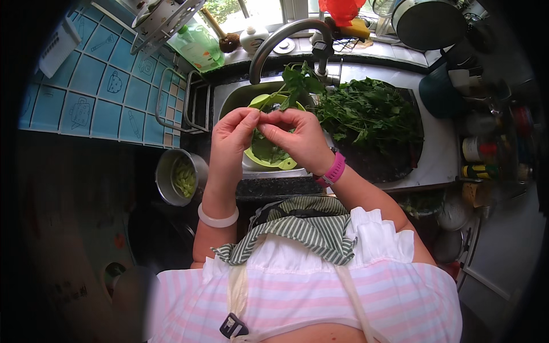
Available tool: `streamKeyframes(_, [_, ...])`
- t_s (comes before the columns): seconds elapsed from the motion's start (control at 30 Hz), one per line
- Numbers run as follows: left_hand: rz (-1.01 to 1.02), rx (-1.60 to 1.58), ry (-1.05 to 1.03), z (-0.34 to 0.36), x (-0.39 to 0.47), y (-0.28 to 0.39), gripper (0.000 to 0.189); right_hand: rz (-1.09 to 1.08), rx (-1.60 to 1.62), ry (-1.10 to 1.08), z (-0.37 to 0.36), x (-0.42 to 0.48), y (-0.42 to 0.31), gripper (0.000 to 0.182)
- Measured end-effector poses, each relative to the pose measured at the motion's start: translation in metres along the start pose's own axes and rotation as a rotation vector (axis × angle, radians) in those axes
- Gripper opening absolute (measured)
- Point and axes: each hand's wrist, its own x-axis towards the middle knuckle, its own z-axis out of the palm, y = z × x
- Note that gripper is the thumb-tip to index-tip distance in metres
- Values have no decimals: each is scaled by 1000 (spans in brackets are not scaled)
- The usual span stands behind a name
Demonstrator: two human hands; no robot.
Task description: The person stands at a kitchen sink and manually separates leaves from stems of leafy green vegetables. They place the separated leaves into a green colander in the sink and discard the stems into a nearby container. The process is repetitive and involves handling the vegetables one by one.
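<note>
My left hand (233, 139) and my right hand (298, 135) meet at the fingertips over a lime-green plastic basin (266, 163) in the steel sink. Between them they pinch the stem of a leafy green sprig (296, 83), whose leaves stick up beyond my fingers beneath the faucet. Picked leaves (268, 150) lie in the basin, partly hidden by my hands. A big heap of leafy green stems (369, 111) rests on a dark round board or tray (364, 165) to the right of the sink.
A curved steel faucet (274, 40) arches over the basin. At left stand a metal rack (188, 124) and a metal pot (161, 184) holding pale green pieces (184, 178). Bottles line the windowsill, a green one (199, 51) among them. A dark teal container (437, 96) is at right.
</note>
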Motion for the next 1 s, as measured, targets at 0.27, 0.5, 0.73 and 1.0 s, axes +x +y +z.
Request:
streamKeyframes(0.27, [-3, 30, -52, 23, 0, -1, 18, 68, 328, 97, -17, -11, 11, 13])
streamKeyframes(0.5, [-107, -48, -96, 20, 1, -3, 19, -481, -487, 383, -45, -28, -28, 15])
streamKeyframes(0.73, [-166, -73, -152, 28, -2, -3, 19, -663, -920, 471, -47, -1, -27, 14])
streamKeyframes(1.0, [-176, 20, -163, 33, -6, 0, 19, -525, -369, 390, -51, -5, -10, 6])
